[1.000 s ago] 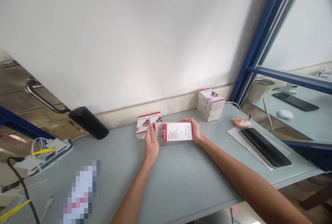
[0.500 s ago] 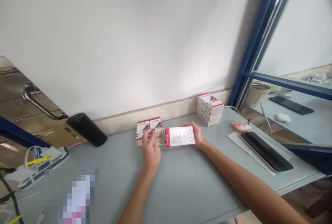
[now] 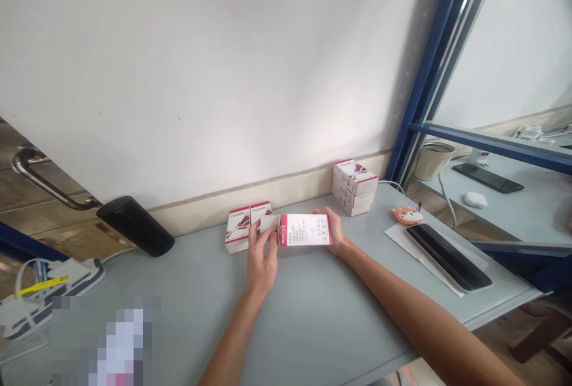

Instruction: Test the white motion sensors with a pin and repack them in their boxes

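A white and red cardboard box printed "DETECTOR" is held up above the table, its long printed side facing me. My right hand is wrapped round its right end, with most of the fingers hidden behind it. At the left end a pale cardboard flap sticks out, and my left hand has its fingers closed on it. The inside of the box is mostly hidden. Just behind my left hand, two similar boxes lie side by side on the table.
More such boxes are stacked against the wall on the right. A black phone-like slab lies on white paper beside an orange animal-faced item. On the left are a black cylinder and a power strip with cables.
My left fingers have shifted at the box's left end, and the flap there now stands more upright, covering the opening more. My right hand keeps its hold. The view has turned slightly.
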Motion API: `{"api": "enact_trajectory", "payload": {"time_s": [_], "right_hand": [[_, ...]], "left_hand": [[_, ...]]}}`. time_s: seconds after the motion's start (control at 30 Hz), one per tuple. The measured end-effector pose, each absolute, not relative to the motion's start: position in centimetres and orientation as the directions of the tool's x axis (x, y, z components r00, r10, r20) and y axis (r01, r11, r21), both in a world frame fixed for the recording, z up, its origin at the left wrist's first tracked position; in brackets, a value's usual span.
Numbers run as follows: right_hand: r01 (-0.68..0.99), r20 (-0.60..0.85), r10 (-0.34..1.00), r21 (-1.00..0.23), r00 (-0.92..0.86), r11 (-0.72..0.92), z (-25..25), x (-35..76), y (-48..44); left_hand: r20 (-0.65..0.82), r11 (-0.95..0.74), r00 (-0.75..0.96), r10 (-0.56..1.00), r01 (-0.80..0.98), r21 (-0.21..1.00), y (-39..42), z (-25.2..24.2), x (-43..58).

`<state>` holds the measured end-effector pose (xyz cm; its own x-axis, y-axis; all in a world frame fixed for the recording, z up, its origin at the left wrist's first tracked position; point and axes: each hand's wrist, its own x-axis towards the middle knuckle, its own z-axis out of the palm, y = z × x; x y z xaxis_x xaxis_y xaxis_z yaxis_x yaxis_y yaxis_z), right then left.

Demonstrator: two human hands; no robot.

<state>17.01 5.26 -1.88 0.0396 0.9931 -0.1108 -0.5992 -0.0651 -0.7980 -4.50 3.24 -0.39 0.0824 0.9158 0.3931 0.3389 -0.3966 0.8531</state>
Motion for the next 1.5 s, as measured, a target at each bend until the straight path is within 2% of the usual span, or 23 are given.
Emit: {"api": "enact_trajectory", "payload": {"time_s": [0.27, 0.43, 0.67, 0.93, 1.07, 1.23, 1.5], "right_hand": [[-0.584, -0.144, 0.989, -0.806, 0.037, -0.095, -1.3, 17.2, 5.0], [-0.542, -0.114, 0.991, -0.838, 0.069, -0.058, -1.3, 16.8, 5.0], [-0.410, -0.020, 0.983, -0.910, 0.182, 0.057, -1.0, 17.8, 4.9], [-0.316, 0.038, 0.983, -0.944, 0.180, 0.094, -0.9, 17.8, 4.6], [-0.286, 0.060, 0.981, -0.952, 0.185, 0.112, -0.8, 18.0, 4.7], [-0.245, 0.086, 0.979, -0.961, 0.187, 0.131, -0.7, 18.0, 4.7], [-0.068, 0.166, 0.955, -0.980, 0.247, 0.188, -0.5, 18.9, 4.9]], "left_hand": [[0.202, -0.213, 0.118, 0.972, 0.092, 0.973, 2.7, 0.0, -2.9], [0.144, -0.151, 0.164, 0.976, 0.031, 0.988, 3.3, 0.9, -3.5], [0.061, -0.048, 0.137, 0.989, -0.091, 0.995, 4.3, 0.0, -4.2], [0.021, 0.038, 0.218, 0.976, -0.262, 0.964, 4.0, 0.4, -4.2], [0.026, 0.045, 0.219, 0.975, -0.310, 0.950, 3.7, 0.9, -4.0], [0.048, 0.003, 0.143, 0.989, -0.337, 0.942, 3.5, 1.1, -3.7], [0.112, -0.117, -0.036, 0.993, -0.252, 0.961, 3.5, 0.9, -3.8]]}}
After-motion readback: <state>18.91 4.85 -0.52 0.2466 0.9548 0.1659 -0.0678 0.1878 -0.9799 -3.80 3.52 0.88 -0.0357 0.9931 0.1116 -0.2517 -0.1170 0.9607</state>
